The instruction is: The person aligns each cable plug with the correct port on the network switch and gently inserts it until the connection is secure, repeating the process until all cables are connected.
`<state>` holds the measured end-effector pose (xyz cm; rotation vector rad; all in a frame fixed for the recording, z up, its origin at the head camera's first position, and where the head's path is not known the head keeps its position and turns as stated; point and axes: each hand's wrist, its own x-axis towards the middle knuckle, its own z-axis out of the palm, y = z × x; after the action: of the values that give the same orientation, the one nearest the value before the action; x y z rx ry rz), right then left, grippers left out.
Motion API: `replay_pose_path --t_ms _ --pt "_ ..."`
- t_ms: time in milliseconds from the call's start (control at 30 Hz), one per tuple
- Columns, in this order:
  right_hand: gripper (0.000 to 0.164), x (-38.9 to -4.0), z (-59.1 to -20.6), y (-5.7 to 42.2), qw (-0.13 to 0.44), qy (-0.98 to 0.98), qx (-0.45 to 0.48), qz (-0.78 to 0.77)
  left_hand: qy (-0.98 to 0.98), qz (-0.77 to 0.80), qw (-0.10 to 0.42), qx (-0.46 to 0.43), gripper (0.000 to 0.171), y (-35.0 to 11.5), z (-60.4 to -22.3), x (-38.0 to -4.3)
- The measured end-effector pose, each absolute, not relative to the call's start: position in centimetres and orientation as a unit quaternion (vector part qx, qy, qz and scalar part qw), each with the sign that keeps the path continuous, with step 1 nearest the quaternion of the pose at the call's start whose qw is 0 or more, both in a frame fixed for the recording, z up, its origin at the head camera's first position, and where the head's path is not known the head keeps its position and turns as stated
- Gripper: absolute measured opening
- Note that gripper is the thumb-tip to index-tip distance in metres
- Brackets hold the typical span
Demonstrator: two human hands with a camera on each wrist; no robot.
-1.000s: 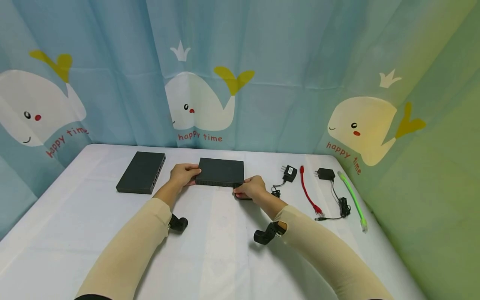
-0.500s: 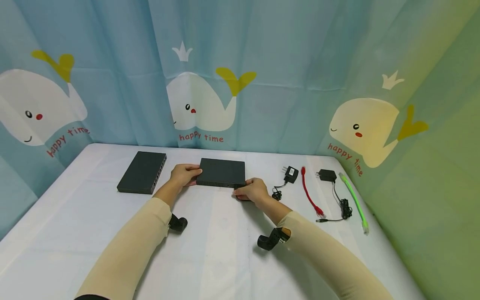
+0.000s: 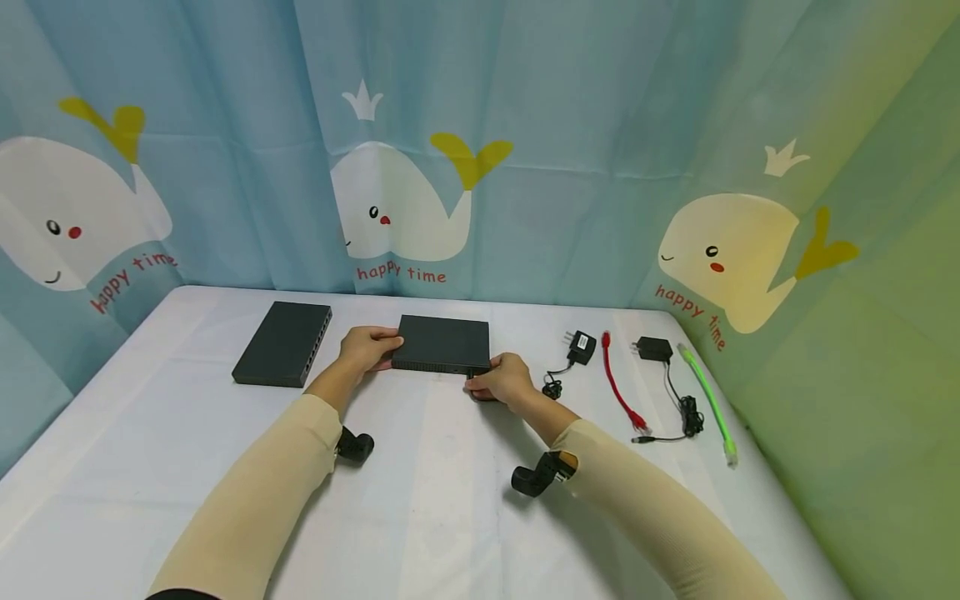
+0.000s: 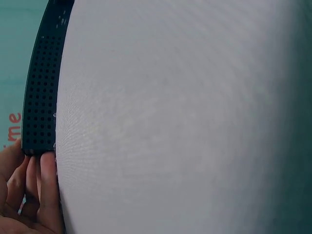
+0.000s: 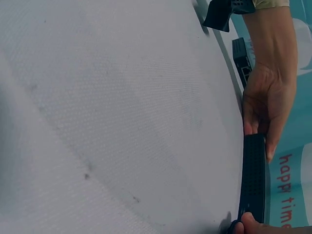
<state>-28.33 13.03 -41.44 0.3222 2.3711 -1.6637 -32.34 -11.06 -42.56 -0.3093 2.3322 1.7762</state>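
Observation:
A flat black network switch (image 3: 441, 343) lies on the white table, its perforated edge toward me. My left hand (image 3: 366, 348) grips its left end, thumb on top; the left wrist view shows the fingers (image 4: 48, 178) against that end. At the right part of the near edge, my right hand (image 3: 504, 379) pinches a black power plug (image 3: 471, 375) against the switch. The fingers mostly cover the plug, so how deep it sits cannot be told. In the right wrist view both hands flank the perforated edge (image 5: 253, 170).
Another black switch (image 3: 283, 343) with a row of ports lies at the left. To the right are a black power adapter (image 3: 581, 347), a red network cable (image 3: 618, 385), a second adapter (image 3: 653, 349) with coiled cord and a green cable (image 3: 709, 406). A whale-print curtain (image 3: 570, 233) hangs behind.
My right wrist has shifted slightly toward me, while the fingers stay on the plug at the switch's near edge. The left hand and the switch look the same.

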Motion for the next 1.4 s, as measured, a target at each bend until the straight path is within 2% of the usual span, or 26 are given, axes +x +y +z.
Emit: replay_pose_path --t_ms 567,700,933,1200,1400 --pt "0.050 -28.3 -41.5 12.6 0.102 0.814 0.117 -0.560 0.791 0.594 0.107 -0.102 0.040 -11.3 -42.8 -32.8" --pt "0.054 -28.2 -41.5 12.7 0.105 0.810 0.118 -0.565 0.784 0.601 0.113 -0.101 0.040 -11.4 -42.8 -32.7" --pt "0.061 -28.7 -41.2 13.1 0.139 0.785 0.123 -0.592 0.774 0.615 0.113 -0.100 0.042 -11.5 -42.8 -32.8" --pt "0.055 -29.2 -40.5 13.7 0.185 0.751 0.142 -0.617 0.766 0.625 0.115 -0.097 0.042 -11.7 -43.5 -33.0" --pt "0.053 -29.2 -39.4 14.9 0.230 0.733 0.117 -0.629 0.765 0.627 0.119 -0.088 0.043 -11.9 -43.5 -33.0"
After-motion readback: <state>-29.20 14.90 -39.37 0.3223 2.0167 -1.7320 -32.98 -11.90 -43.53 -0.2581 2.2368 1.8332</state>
